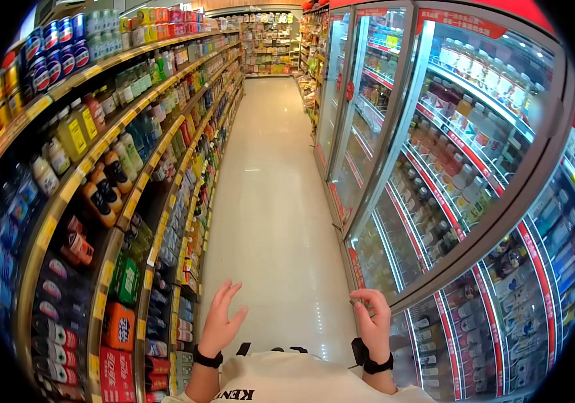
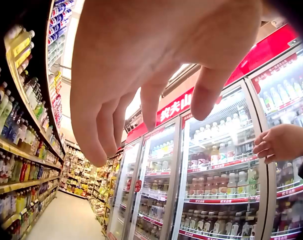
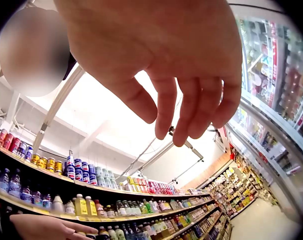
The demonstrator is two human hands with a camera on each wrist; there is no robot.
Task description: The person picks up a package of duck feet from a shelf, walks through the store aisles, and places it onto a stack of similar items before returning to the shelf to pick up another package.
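Note:
Both hands are raised in front of the body over the aisle floor, apart from each other. My left hand (image 1: 220,321) has its fingers spread and thumb out to the side, and holds nothing. In its wrist view the left fingers (image 2: 109,125) hang loosely toward the aisle. The right hand (image 1: 373,321), near the glass fridge doors (image 1: 428,221), has its fingers bent inward. Nothing shows in its grasp in the right wrist view, where the fingers (image 3: 191,110) hang relaxed. Black bands (image 1: 208,357) circle both wrists.
Long shelves (image 1: 146,168) of bottles and cans line the left side, with blue cans (image 1: 56,50) on top. Framed fridges full of drinks stand along the right. A pale tiled floor (image 1: 260,168) runs between them to packed shelves (image 1: 270,43) at the far end.

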